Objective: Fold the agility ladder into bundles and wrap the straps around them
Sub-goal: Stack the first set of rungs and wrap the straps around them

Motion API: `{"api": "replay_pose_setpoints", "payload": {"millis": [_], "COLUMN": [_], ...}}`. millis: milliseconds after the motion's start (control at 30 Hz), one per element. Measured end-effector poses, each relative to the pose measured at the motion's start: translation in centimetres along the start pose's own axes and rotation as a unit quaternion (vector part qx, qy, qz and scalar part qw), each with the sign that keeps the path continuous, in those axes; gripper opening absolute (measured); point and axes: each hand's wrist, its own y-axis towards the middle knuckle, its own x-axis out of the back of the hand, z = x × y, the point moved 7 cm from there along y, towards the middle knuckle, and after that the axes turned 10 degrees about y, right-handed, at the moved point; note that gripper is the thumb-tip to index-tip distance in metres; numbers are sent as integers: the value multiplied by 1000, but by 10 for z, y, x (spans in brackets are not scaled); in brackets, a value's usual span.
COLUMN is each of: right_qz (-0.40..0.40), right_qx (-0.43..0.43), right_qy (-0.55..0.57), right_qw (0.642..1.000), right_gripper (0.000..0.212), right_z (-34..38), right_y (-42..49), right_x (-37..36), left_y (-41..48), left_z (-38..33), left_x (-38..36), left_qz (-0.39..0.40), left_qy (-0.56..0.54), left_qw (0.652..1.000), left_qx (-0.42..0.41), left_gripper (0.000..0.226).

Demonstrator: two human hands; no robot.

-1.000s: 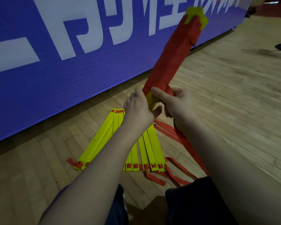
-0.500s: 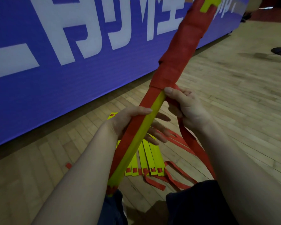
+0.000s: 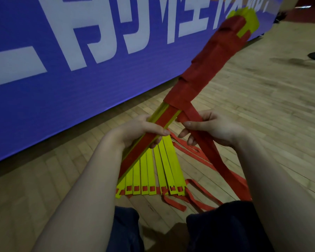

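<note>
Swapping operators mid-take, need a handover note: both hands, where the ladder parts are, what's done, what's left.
Left hand: grips the bare lower part of the held bundle.
Right hand: pinches the red strap beside the bundle; its tail runs down towards the lap.
Done: the bundle's upper part is wrapped, with yellow rung ends showing at the top.
Left: wrap the lower part. The fanned yellow rungs on the wooden floor, with loose straps by them, look unbundled.
</note>
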Motion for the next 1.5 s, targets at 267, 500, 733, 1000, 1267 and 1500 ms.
{"api": "replay_pose_setpoints", "payload": {"millis": [267, 500, 733, 1000, 1267, 1500], "right_qz": [1, -19, -172, -340, -401, -367], "right_qx": [-8, 30, 61, 109, 136, 132], "right_qy": [-45, -76, -53, -18, 1, -79], "right_qw": [999, 996, 982, 934, 906, 917], "right_gripper": [19, 16, 23, 44, 40, 39], "right_z": [2, 4, 11, 15, 27, 33], "right_y": [5, 8, 13, 6, -9, -8], "right_x": [-14, -30, -28, -15, -1, -13], "left_y": [6, 0, 0, 4, 2, -7], "left_z": [17, 3, -16, -22, -36, -45], "left_x": [32, 43, 21, -21, -42, -30], "left_qz": [-159, -362, -412, -407, -382, -415], "left_qy": [-29, 308, 535, 571, 511, 520], "left_qw": [986, 876, 733, 712, 768, 743], "left_qx": [50, 78, 74, 40, -58, -70], "left_gripper": [51, 44, 64, 73, 47, 55]}}
